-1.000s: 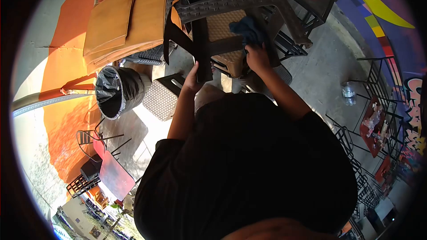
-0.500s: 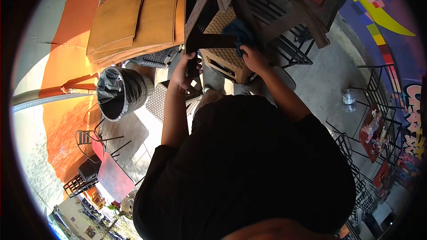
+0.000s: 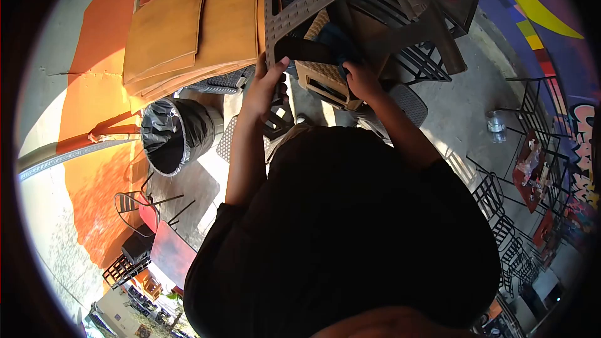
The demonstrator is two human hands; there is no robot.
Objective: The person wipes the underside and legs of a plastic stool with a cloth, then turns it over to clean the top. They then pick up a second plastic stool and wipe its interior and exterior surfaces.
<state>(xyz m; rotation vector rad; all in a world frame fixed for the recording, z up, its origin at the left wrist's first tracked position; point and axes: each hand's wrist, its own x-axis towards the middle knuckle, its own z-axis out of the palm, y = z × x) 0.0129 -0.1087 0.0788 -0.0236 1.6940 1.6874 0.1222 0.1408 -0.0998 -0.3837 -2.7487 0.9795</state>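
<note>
My left hand (image 3: 266, 91) is closed round the lower left edge of a dark brown plastic chair (image 3: 307, 6) with a woven-look surface. The chair is tilted, its legs pointing off to the right. In my right hand (image 3: 363, 82) is a dark blue cloth (image 3: 338, 42), bunched against the inside of the chair. Part of the cloth is hidden in shadow and behind the chair's frame. Just beneath stands a beige woven-pattern plastic stool (image 3: 322, 80), partly covered by the chair.
To the left are a bin with a black liner (image 3: 166, 138) and stacked tan boards (image 3: 166, 28). A red-topped table (image 3: 172, 253) lies further down on that side. On the right are a clear plastic bottle (image 3: 496, 126), a littered table (image 3: 527, 178) and black metal chairs (image 3: 488, 194).
The brown chair has turned, and its patterned frame now faces me more. The cloth has moved slightly and shows less. Both hands keep their hold.
</note>
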